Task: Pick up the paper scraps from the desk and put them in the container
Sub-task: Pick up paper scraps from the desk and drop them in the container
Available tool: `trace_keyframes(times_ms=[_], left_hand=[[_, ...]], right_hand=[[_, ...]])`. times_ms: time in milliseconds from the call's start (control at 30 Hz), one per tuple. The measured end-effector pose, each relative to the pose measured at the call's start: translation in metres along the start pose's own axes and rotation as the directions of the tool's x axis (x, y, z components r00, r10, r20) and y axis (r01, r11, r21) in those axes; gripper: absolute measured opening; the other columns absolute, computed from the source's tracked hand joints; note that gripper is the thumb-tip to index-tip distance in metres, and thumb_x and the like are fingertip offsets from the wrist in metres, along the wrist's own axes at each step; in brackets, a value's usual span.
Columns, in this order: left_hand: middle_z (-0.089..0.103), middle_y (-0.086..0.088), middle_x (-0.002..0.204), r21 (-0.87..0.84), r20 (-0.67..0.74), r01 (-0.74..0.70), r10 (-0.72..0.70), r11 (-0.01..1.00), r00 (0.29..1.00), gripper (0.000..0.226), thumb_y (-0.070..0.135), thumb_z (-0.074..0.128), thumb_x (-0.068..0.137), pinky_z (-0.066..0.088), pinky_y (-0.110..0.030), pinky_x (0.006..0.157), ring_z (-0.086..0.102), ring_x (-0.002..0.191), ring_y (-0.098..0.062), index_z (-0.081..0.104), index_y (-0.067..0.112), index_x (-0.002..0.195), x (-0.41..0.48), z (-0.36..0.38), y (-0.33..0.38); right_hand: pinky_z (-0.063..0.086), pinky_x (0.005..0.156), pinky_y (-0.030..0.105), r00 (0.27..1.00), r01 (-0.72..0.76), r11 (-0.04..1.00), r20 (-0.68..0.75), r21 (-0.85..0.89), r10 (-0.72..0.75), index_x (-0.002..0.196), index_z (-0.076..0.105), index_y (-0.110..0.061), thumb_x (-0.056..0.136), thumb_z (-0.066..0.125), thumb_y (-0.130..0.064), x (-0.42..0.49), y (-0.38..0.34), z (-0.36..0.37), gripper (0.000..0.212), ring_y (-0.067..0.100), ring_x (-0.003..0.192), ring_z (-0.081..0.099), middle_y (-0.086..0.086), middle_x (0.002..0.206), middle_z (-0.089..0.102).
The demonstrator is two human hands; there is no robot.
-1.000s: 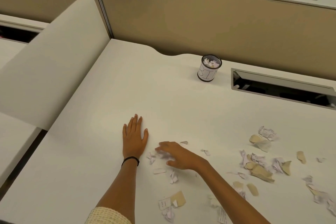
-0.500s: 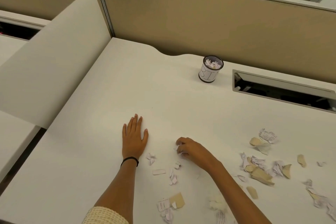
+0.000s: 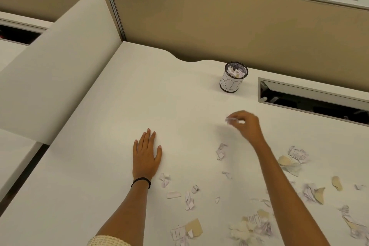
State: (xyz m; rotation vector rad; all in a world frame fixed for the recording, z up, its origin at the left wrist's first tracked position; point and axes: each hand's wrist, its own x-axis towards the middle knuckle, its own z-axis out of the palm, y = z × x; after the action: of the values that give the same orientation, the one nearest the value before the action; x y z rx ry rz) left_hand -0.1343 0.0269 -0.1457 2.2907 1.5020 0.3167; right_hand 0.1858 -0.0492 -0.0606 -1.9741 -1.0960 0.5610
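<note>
A small white paper scrap (image 3: 229, 120) is pinched at the tips of the right hand (image 3: 246, 126), whose fingers (image 3: 236, 115) are curled together around it above the white desk (image 3: 139, 96). The hand is motion-blurred, so exactly how much paper it holds cannot be told. Ahead of the fingers and slightly to their left stands the container (image 3: 232, 78), a black mesh cup with a hand-lettered paper label, upright near the back edge of the desk and already showing crumpled paper at its rim.

The left hand (image 3: 146, 153) lies flat, palm down, fingers extended and close together, holding nothing, well to the left of the working hand. Behind and beneath the right forearm, loose scraps (image 3: 188, 197) of white printed paper and tan card are scattered across the near half of the desk, with a denser litter (image 3: 295, 158) to the right of the fingers.

The step in hand appears to be the carry to the container. To do it well, the pinch should stay closed until the fingertips are directly over the narrow mouth, and low enough that a light scrap cannot drift outside. The cup looks light and nearly full, so a knock from the knuckles could tip it. Many scraps remain, and the task looks far from finished.
</note>
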Motion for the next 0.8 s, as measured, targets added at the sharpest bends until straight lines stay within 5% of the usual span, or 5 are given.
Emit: trace_keyframes(times_ms=[133,300,500,633,800], left_hand=[[0.019,0.0,0.157,0.002,0.002,0.005,-0.005,1.0,1.0,0.068,0.047,0.013,0.087,0.004,-0.037,0.12,0.015,0.145,-0.015,0.026,0.018,0.147,0.0,0.0,0.0],[0.019,0.002,0.157,0.001,-0.002,0.008,-0.008,1.0,1.0,0.066,0.046,0.015,0.088,0.003,-0.036,0.119,0.014,0.144,-0.013,0.025,0.019,0.147,0.001,0.002,-0.001],[0.019,0.003,0.156,-0.001,-0.003,0.011,-0.011,1.0,1.0,0.062,0.044,0.019,0.091,0.005,-0.038,0.119,0.013,0.144,-0.012,0.025,0.02,0.147,0.002,0.005,-0.005],[0.014,0.007,0.156,0.011,0.008,0.016,-0.016,1.0,1.0,0.062,0.045,0.019,0.091,0.002,-0.035,0.119,0.01,0.144,-0.009,0.021,0.022,0.148,0.002,0.007,-0.006],[0.013,0.008,0.156,0.002,0.006,0.019,-0.019,1.0,1.0,0.061,0.045,0.019,0.091,0.002,-0.034,0.119,0.01,0.144,-0.008,0.021,0.023,0.148,0.002,0.008,-0.006]], right_hand=[[0.046,0.064,0.01,0.996,0.002,0.999,-0.093,0.042,0.002,0.091,0.073,0.0,0.079,0.069,0.0,0.051,-0.017,-0.027,0.013,-0.013,0.057,0.058,0.008,0.086,0.069],[0.042,0.058,0.013,0.943,-0.17,0.971,-0.256,0.17,0.21,0.098,0.07,0.005,0.08,0.07,-0.008,0.102,-0.016,-0.031,0.022,0.01,0.061,0.052,0.011,0.081,0.064],[0.036,0.045,0.005,0.887,-0.245,0.927,-0.321,0.284,0.333,0.1,0.07,0.001,0.078,0.071,-0.008,0.15,-0.023,-0.022,0.023,0.006,0.054,0.045,-0.004,0.06,0.053],[0.041,0.054,0.013,0.885,-0.298,0.927,-0.298,0.227,0.357,0.096,0.07,0.002,0.077,0.068,-0.005,0.179,-0.025,-0.022,0.021,0.01,0.058,0.05,-0.012,0.044,0.057],[0.041,0.044,0.005,0.917,-0.281,0.945,-0.245,0.164,0.315,0.104,0.068,-0.003,0.084,0.061,-0.007,0.191,-0.036,-0.026,0.022,0.007,0.055,0.051,-0.001,0.079,0.063]])
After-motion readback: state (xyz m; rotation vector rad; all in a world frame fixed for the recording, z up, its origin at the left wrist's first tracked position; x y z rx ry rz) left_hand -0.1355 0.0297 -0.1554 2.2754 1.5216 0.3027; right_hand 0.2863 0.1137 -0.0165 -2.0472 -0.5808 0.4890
